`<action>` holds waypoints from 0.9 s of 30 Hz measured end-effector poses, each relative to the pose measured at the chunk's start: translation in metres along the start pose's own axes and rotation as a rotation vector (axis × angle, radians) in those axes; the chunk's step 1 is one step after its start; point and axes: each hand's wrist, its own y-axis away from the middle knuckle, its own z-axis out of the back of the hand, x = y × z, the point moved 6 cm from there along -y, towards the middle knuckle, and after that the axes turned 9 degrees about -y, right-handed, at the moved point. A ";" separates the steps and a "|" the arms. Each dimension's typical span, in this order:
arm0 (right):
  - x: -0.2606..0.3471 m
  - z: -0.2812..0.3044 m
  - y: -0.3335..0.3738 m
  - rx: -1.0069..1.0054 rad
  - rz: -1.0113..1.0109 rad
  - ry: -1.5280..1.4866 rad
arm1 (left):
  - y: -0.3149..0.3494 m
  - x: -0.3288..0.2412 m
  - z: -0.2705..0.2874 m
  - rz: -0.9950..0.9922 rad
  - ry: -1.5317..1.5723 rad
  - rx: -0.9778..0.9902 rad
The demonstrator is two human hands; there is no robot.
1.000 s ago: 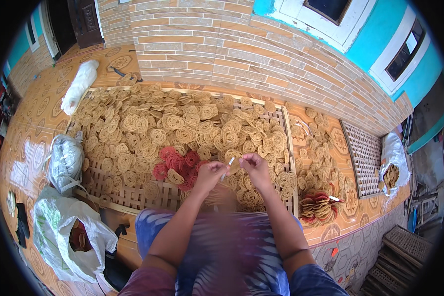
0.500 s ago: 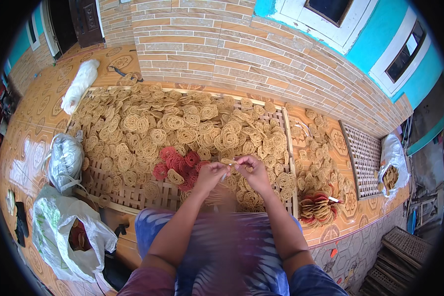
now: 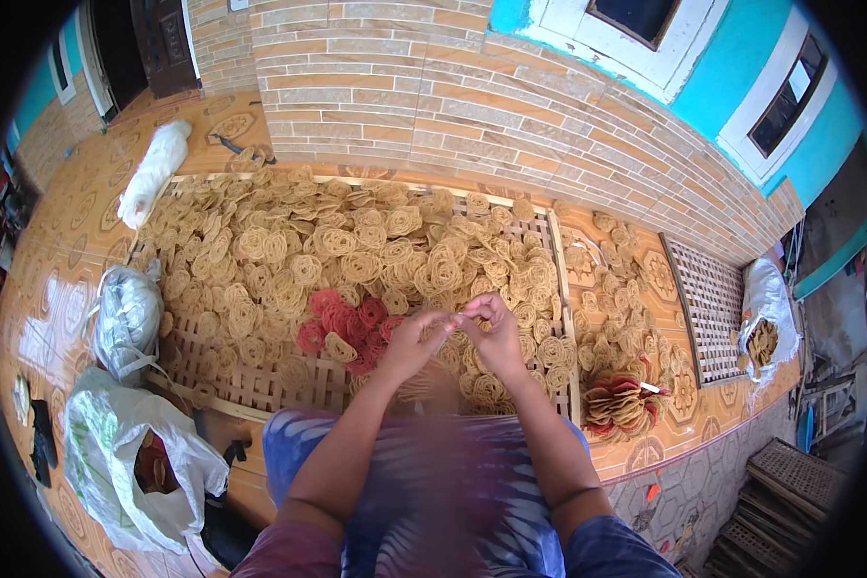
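My left hand (image 3: 414, 344) and my right hand (image 3: 494, 334) meet fingertip to fingertip, both closed in a pinch. Whatever lies between the fingers is too small to make out. Below them spread many tan coil-shaped crackers (image 3: 361, 268) on a woven bamboo rack (image 3: 277, 380). A cluster of red coil crackers (image 3: 342, 322) lies just left of my left hand, with one tan cracker on it. To the right of my right forearm, a bundle of red and tan crackers (image 3: 622, 405) rests on the tiled floor, with a small white piece at its side.
An open white plastic bag (image 3: 101, 462) with crackers inside stands at the lower left, a tied bag (image 3: 128, 310) behind it. More loose crackers (image 3: 618, 289) lie on the tiles right of the rack. Farther right are another woven rack (image 3: 708, 313) and a white sack (image 3: 773, 294).
The small whitish thing that showed by my fingertips no longer stands out. My fingertips have drawn closer together, and the right fingers sit slightly higher. The crackers lie as before.
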 end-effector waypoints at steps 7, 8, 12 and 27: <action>-0.028 -0.004 0.001 0.235 -0.085 0.275 | 0.004 0.025 -0.002 0.327 0.399 0.066; -0.035 -0.008 0.006 0.332 -0.112 0.447 | 0.003 0.024 -0.002 0.311 0.375 0.072; -0.041 -0.020 0.020 0.461 -0.004 0.774 | 0.004 0.026 -0.002 0.323 0.367 0.096; -0.039 0.022 0.006 0.117 -0.197 0.447 | 0.003 0.032 0.008 0.308 0.372 0.020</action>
